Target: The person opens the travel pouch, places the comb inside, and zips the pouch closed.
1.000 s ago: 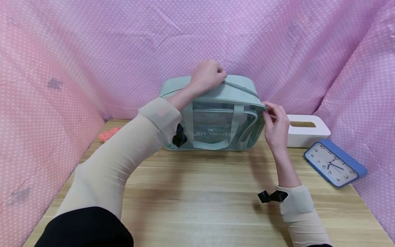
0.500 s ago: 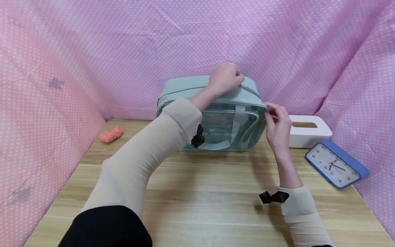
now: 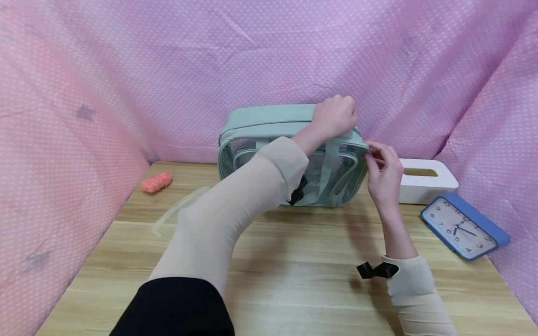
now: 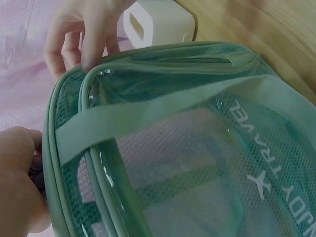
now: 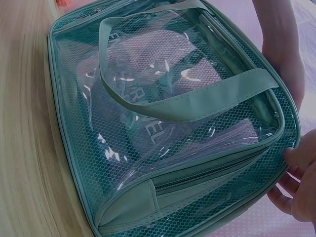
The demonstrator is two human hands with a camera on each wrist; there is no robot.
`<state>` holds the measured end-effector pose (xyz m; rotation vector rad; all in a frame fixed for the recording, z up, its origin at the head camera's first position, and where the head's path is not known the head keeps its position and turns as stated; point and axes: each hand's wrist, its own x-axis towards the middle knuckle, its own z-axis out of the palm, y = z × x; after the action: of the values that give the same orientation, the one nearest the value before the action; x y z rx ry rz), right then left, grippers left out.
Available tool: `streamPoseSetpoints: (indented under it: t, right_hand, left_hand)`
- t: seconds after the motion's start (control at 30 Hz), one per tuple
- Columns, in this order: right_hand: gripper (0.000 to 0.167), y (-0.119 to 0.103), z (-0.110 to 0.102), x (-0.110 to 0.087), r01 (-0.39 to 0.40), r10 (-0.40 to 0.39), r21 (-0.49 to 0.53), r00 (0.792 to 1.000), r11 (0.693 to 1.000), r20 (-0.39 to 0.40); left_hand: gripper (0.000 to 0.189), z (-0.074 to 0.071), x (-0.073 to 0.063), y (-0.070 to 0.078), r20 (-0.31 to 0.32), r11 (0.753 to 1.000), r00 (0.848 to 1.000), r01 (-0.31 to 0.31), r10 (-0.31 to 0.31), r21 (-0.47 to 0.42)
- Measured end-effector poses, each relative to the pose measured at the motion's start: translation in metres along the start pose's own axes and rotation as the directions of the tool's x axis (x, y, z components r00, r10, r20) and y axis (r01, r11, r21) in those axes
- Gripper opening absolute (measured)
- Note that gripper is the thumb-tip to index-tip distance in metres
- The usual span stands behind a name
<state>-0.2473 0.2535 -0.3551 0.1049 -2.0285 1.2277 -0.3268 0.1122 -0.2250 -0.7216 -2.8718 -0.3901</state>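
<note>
The translucent green bag (image 3: 269, 114) stands upright near the worktop's (image 3: 294, 252) back edge, presumably so its top seam is within reach. The left hand (image 3: 335, 116) curls over that seam, apparently pinching a zip pull, itself hidden. The right hand (image 3: 385, 175) pinches the bag's upper corner near the white box (image 3: 416, 192), probably bracing it against the left's pull.

"NJOY TRAVEL" (image 4: 267, 154) w/ plane (image 4: 260, 185) on bag (image 4: 182, 148); clock (image 3: 462, 227) nos.
</note>
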Motion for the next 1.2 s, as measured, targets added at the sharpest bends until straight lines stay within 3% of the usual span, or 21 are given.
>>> streamPoseSetpoints:
  t: [0.27,0.63,0.9,1.07,1.2]
  right_hand:
    - [0.023,0.002,0.0,-0.001,0.001,-0.001,0.006,1.0,1.0,-0.004]
    - [0.023,-0.001,0.005,0.003,0.004,-0.003,0.005,1.0,1.0,-0.007]
    - [0.023,0.001,0.003,0.003,0.003,-0.003,-0.01,1.0,1.0,0.002]
    - [0.024,0.001,0.001,0.002,-0.003,0.003,-0.014,1.0,1.0,0.014]
    - [0.024,0.001,0.0,0.001,-0.012,0.012,-0.014,1.0,1.0,0.011]
  left_hand:
    - [0.034,0.013,0.007,0.014,0.047,0.998,0.999,0.017,-0.02,0.061]
    - [0.032,0.014,0.009,0.023,0.102,0.981,0.995,-0.007,-0.013,0.193]
    - [0.051,0.009,0.001,0.018,0.105,0.996,0.994,-0.002,-0.007,0.088]
    - [0.047,0.0,-0.015,0.005,0.006,0.999,0.999,-0.037,0.037,-0.008]
    - [0.042,-0.008,-0.032,-0.005,-0.081,0.991,0.994,-0.086,0.078,-0.101]
